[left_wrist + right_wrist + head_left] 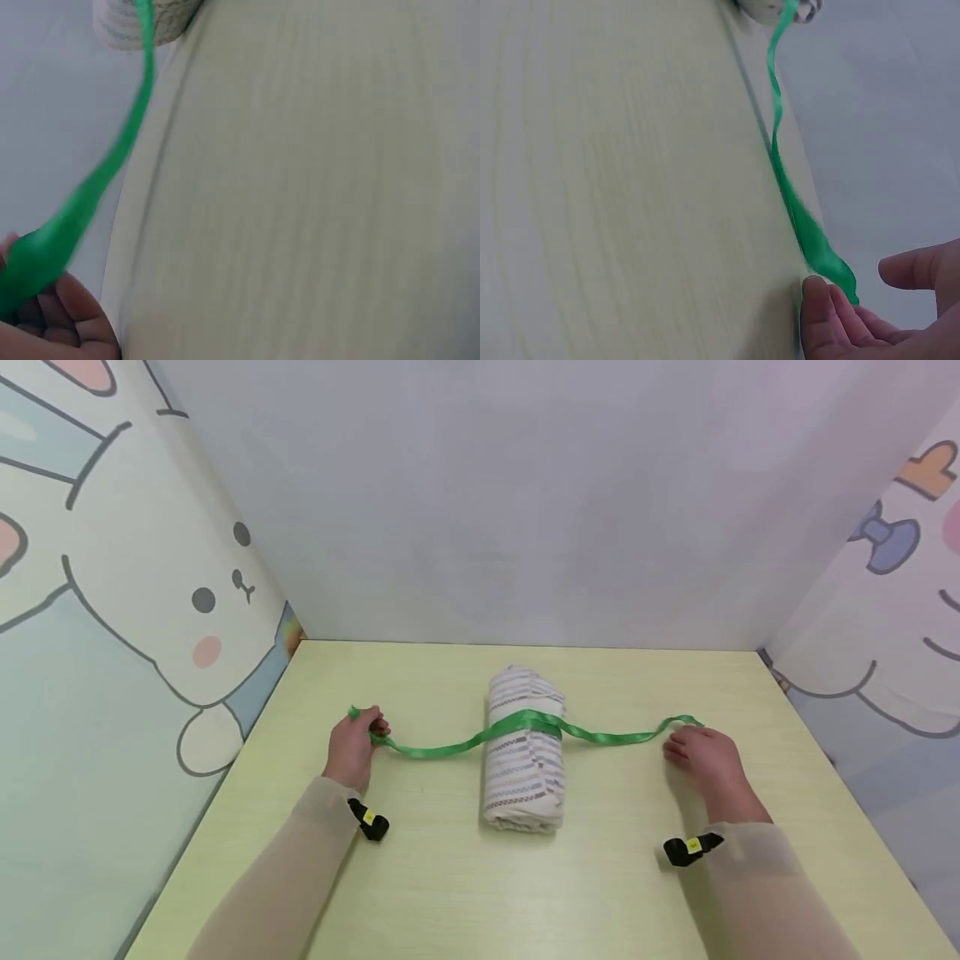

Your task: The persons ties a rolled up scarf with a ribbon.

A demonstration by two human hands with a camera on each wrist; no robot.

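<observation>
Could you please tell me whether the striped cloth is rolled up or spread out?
Rolled up: the striped cloth lies as a compact bundle on the table, green ribbon across it.

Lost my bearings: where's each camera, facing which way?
Head: on the head, facing forward-down at the rolled cloth; left hand, right hand, sleeves show.
Left wrist: on that wrist, along the ribbon; left fingers show.
Right wrist: likewise, along the ribbon's other end; right thumb and fingers show.
Wrist views share ribbon and cloth.

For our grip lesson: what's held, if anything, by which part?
The left hand holds the green ribbon near one end; whether the right hand grips the other is unclear.
</observation>
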